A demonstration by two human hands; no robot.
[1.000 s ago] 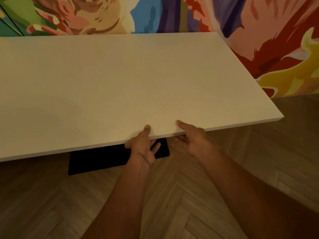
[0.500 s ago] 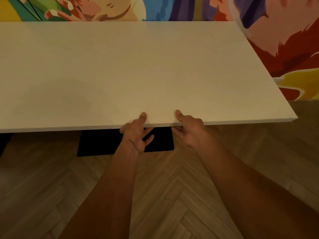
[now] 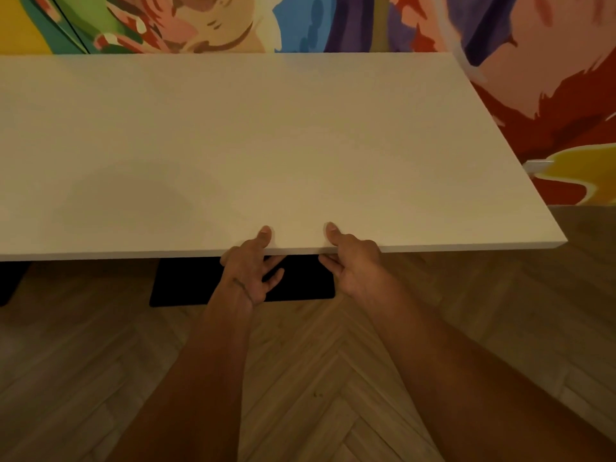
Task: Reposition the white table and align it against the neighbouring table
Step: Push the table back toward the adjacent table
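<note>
The white table (image 3: 266,145) fills the upper half of the view, its long near edge running almost level across the frame. My left hand (image 3: 251,266) grips that near edge, thumb on top and fingers under the board. My right hand (image 3: 353,261) grips the same edge a little to the right, thumb on top as well. Both hands sit close together, right of the edge's middle. The table's far edge lies close along the painted wall. No neighbouring table shows in this view.
A black flat table foot (image 3: 186,281) rests on the herringbone wood floor (image 3: 316,378) under the board; another dark foot (image 3: 10,281) shows at the far left. A colourful mural wall (image 3: 533,78) stands behind and to the right of the table.
The table has swung from a slanted position to nearly square with the wall. Both hands kept their grip on the near edge throughout.
</note>
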